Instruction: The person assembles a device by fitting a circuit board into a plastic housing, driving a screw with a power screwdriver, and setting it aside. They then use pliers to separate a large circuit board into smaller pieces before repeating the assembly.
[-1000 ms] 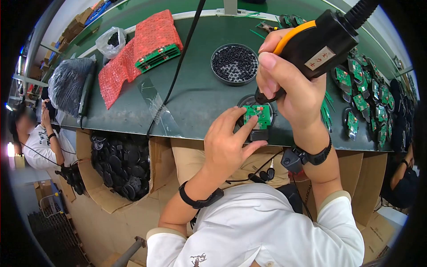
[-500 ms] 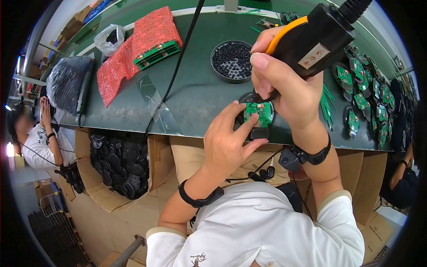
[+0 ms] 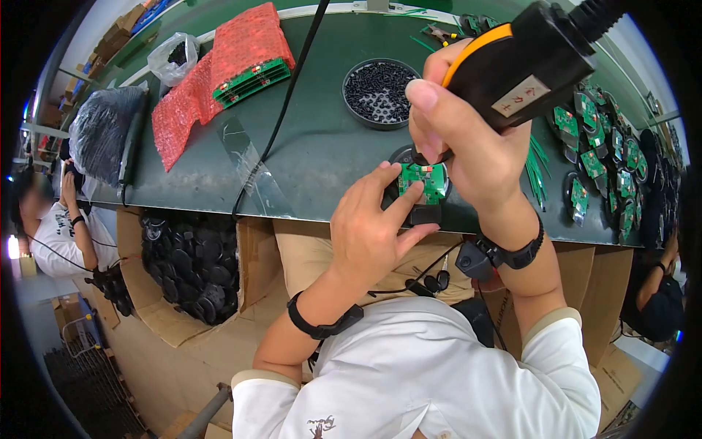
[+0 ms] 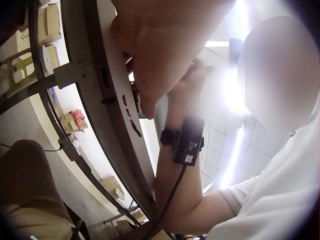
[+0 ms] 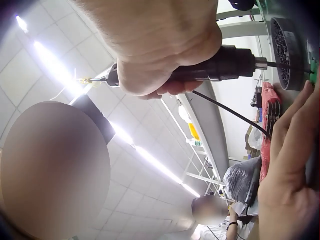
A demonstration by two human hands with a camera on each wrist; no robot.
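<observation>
In the head view the right hand (image 3: 475,139) grips a black and orange electric screwdriver (image 3: 523,66), its nose over the top edge of a green circuit board (image 3: 431,183). The board lies on a round black housing (image 3: 401,155) near the table's front edge. Fingers of the left hand (image 3: 369,219) rest on the board, extended, with the thumb at a black block (image 3: 425,214) below it. The right wrist view shows the screwdriver's shaft (image 5: 285,65) reaching towards the board side. The tip's contact point is hidden in the head view.
A round tray of black screws (image 3: 379,124) stands behind the board. Red bubble wrap (image 3: 245,47) with stacked boards lies at the left, assembled units (image 3: 592,164) at the right beside green strips (image 3: 536,172). A black cable (image 3: 289,95) crosses the table; a carton (image 3: 252,256) of black parts stands below.
The head view has shifted slightly, moving the table items a little left and up. The left hand stays on the board, and the screwdriver remains over its top edge in the right hand.
</observation>
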